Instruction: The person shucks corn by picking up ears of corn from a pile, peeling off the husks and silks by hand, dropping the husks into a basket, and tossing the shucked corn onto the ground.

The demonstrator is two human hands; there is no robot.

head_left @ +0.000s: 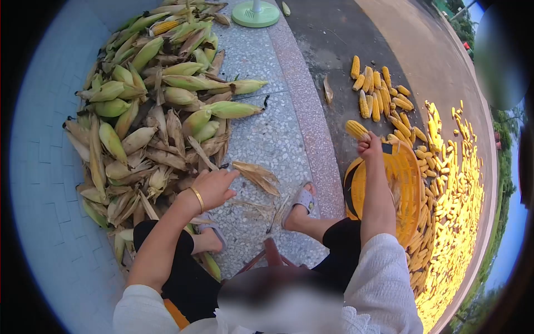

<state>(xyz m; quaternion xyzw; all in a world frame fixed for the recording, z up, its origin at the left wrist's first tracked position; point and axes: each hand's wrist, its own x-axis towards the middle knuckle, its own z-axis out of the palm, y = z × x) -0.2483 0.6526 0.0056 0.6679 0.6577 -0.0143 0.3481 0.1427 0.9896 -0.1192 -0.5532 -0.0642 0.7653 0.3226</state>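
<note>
My right hand (369, 146) grips a husked yellow corn cob (356, 130) by one end, above the far rim of an orange plastic basket (413, 192). My left hand (214, 185) wears a gold bangle at the wrist and is held over the near right side of a heap of unhusked corn (136, 139). Its fingers are apart and nothing shows between them. Just beyond its fingertips a dry husk (257, 176) lies on the speckled floor.
Husked cobs (378, 94) lie on the dark ground past the basket, and many more spread to the right. A green round stand base (255, 14) is at the top. A tiled wall (50, 167) bounds the left. My sandalled feet rest between heap and basket.
</note>
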